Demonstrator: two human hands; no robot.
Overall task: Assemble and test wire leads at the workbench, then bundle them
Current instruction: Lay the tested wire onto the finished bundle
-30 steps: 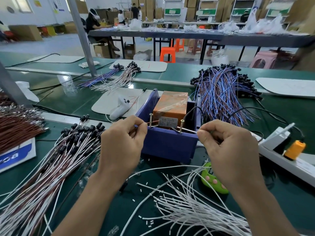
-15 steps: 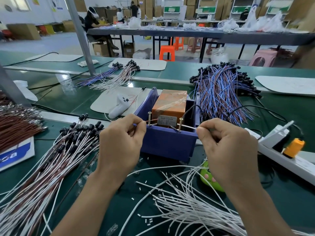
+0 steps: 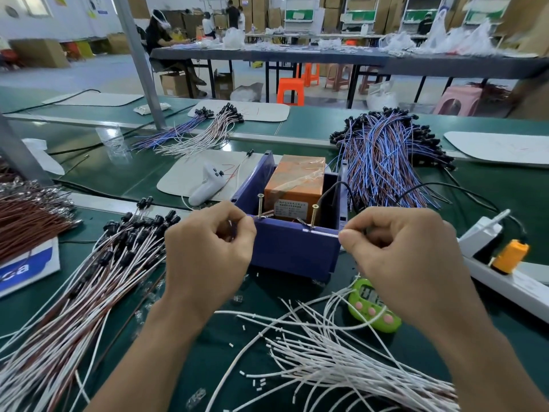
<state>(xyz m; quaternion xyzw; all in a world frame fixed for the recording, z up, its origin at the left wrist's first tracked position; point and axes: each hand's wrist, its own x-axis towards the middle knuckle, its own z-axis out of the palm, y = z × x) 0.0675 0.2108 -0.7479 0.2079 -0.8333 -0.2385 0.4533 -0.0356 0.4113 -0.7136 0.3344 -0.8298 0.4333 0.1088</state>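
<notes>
A purple test box [image 3: 291, 251] with an orange block [image 3: 294, 179] inside stands mid-bench, two brass screws [image 3: 313, 215] upright on its front rim. My left hand [image 3: 208, 248] pinches one end of a wire lead against the left screw. My right hand [image 3: 395, 251] pinches the white wire lead [image 3: 320, 234], whose tip lies by the right screw. Loose white wires [image 3: 341, 361] lie below my hands. A pile of white-brown leads with black caps [image 3: 98, 272] sits at left.
Blue-brown leads [image 3: 383, 159] are heaped behind the box at right. A green timer [image 3: 371, 310], a white power strip [image 3: 511, 281] with an orange plug [image 3: 509, 255], a white controller [image 3: 208, 185] and brown wires [image 3: 26, 215] surround the work spot. Other people work at far tables.
Both hands have dropped slightly toward the box's front rim, and the white lead in my right hand now lies lower, along the rim by the right screw.
</notes>
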